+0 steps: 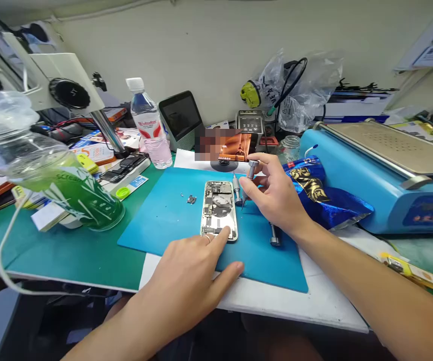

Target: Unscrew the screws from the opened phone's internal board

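The opened phone (220,213) lies flat on the blue mat (152,210), its inside facing up; take it as the centre of a clock, with twelve toward the wall. It looks light and stiff along its frame, but the bare parts inside are probably fragile, and the smooth mat may let it slide if pushed. The safest hold should be the two long edges at three and nine o'clock, clear of the parts inside. The left hand (190,265), at seven o'clock, rests its forefinger on the phone's lower end, thumb spread apart from it; where the other fingertips lie is hidden behind the hand, so I cannot tell whether they touch the frame. The right hand (274,188), at two o'clock, has thumb and fingers pinched together on a screwdriver (253,168), its middle covered by them and its thin tip hard to make out. A second screwdriver (236,189) is just beside the phone at one o'clock; a third screwdriver (274,238), at four, is partly covered by the right wrist. A small part (191,199) at ten o'clock is too tiny to identify, and the phone's lower-left corner is covered.
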Available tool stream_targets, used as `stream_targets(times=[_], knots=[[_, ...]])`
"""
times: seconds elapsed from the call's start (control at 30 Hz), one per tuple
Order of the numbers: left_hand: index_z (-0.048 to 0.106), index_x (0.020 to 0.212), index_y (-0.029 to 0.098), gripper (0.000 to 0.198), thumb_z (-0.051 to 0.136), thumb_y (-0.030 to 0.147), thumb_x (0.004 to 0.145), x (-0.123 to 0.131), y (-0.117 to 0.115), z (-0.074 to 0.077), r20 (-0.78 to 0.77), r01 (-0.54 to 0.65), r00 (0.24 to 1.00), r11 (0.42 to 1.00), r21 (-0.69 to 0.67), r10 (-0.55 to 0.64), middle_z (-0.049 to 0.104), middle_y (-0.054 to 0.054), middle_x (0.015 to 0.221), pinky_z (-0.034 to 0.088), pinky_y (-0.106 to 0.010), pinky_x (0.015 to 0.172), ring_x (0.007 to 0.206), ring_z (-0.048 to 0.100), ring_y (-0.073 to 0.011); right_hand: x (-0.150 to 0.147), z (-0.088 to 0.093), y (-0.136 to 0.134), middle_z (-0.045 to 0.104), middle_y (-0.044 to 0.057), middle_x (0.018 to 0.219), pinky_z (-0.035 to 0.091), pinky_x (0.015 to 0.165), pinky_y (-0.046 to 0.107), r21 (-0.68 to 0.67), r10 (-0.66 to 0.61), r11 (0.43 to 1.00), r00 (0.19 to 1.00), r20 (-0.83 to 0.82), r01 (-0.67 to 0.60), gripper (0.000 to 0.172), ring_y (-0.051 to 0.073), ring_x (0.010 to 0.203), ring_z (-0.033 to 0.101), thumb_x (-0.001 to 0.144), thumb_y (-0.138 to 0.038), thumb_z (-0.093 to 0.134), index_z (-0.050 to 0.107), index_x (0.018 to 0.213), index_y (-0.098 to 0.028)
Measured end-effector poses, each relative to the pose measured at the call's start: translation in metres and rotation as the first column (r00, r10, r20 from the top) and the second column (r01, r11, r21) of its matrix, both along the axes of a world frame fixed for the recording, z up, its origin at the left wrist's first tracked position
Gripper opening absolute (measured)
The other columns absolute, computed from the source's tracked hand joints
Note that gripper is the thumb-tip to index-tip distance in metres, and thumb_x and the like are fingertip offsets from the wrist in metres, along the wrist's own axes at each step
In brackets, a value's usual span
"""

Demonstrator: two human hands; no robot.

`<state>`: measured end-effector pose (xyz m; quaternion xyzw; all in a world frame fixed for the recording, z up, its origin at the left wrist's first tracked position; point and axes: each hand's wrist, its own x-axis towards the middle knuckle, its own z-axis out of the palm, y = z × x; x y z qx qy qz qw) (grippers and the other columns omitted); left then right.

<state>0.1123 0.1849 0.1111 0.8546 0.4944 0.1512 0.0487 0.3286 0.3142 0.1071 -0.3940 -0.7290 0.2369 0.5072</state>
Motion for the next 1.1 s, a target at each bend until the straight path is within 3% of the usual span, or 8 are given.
stream_targets(times=[0.17, 0.33, 0.5, 0.67, 0.83, 0.97, 1.1], knots=[[0.074, 0.144, 0.018, 0.043, 0.061, 0.046, 0.114, -0.006, 0.008, 0.002, 0.034, 0.064, 0.997, 0.998, -0.005, -0.064, 0.088, -0.002, 0.094, 0.062, -0.045, 0.057, 0.077, 0.086, -0.0337, 0.002, 0.001, -0.001, 0.063, -0.002, 0.1, 0.058, 0.064, 0.034, -0.005, -0.036, 0.999, 0.999, 0.028, 0.036, 0.038, 0.015, 0.069, 0.068, 0.1, -0.029, 0.072, 0.059, 0.136, -0.031], [0.065, 0.148, 0.023, 0.037, 0.047, 0.043, 0.122, -0.009, 0.01, -0.008, 0.115, 0.114, 0.984, 0.979, 0.171, -0.134, 0.088, 0.001, 0.105, 0.061, -0.037, 0.055, 0.082, 0.087, -0.0238, 0.005, 0.001, -0.002, 0.063, -0.002, 0.102, 0.059, 0.063, 0.032, -0.016, -0.06, 0.998, 0.997, 0.055, 0.061, 0.039, 0.015, 0.071, 0.068, 0.101, -0.032, 0.075, 0.06, 0.137, -0.032], [0.066, 0.13, 0.03, 0.017, 0.053, 0.03, 0.119, -0.018, 0.01, -0.006, 0.24, 0.113, 0.954, 0.958, 0.264, -0.179, 0.079, 0.004, 0.094, 0.061, -0.031, 0.057, 0.075, 0.081, -0.0167, 0.005, 0.002, -0.006, 0.065, -0.002, 0.101, 0.061, 0.063, 0.032, -0.047, -0.055, 0.997, 0.997, 0.061, 0.058, 0.039, 0.015, 0.07, 0.071, 0.101, -0.031, 0.076, 0.059, 0.135, -0.031], [0.071, 0.114, 0.032, 0.018, 0.055, 0.025, 0.115, -0.028, 0.019, 0.0, 0.236, 0.059, 0.966, 0.981, 0.186, -0.103, 0.074, 0.003, 0.092, 0.062, -0.032, 0.06, 0.077, 0.077, -0.0184, 0.004, 0.003, -0.003, 0.068, -0.002, 0.099, 0.062, 0.061, 0.032, -0.05, -0.065, 0.996, 0.997, 0.04, 0.067, 0.038, 0.015, 0.068, 0.072, 0.1, -0.032, 0.079, 0.06, 0.133, -0.031], [0.073, 0.119, 0.034, 0.015, 0.058, 0.034, 0.117, -0.034, 0.026, -0.009, 0.233, -0.011, 0.972, 0.984, 0.177, -0.031, 0.078, 0.003, 0.103, 0.062, -0.033, 0.061, 0.084, 0.079, -0.0205, 0.006, 0.004, -0.005, 0.071, -0.002, 0.097, 0.063, 0.057, 0.034, -0.036, -0.088, 0.995, 0.996, -0.004, 0.088, 0.038, 0.017, 0.067, 0.073, 0.098, -0.033, 0.083, 0.061, 0.129, -0.033], [0.072, 0.131, 0.035, 0.018, 0.058, 0.037, 0.119, -0.033, 0.022, -0.015, 0.301, -0.067, 0.953, 0.98, 0.188, 0.008, 0.079, 0.004, 0.107, 0.061, -0.031, 0.064, 0.091, 0.081, -0.019, 0.001, 0.016, -0.012, 0.07, -0.005, 0.095, 0.066, 0.056, 0.033, 0.013, -0.097, 0.995, 0.992, -0.08, 0.099, 0.039, 0.016, 0.065, 0.074, 0.099, -0.029, 0.081, 0.057, 0.129, -0.035], [0.074, 0.126, 0.035, 0.021, 0.055, 0.039, 0.12, -0.025, 0.018, -0.013, 0.413, -0.217, 0.898, 0.969, 0.115, 0.152, 0.079, 0.004, 0.108, 0.06, -0.033, 0.07, 0.092, 0.078, -0.0199, -0.021, 0.033, -0.017, 0.07, -0.006, 0.095, 0.069, 0.055, 0.03, 0.014, -0.052, 0.998, 0.977, -0.205, 0.056, 0.036, 0.014, 0.063, 0.074, 0.102, -0.025, 0.078, 0.056, 0.13, -0.035]])
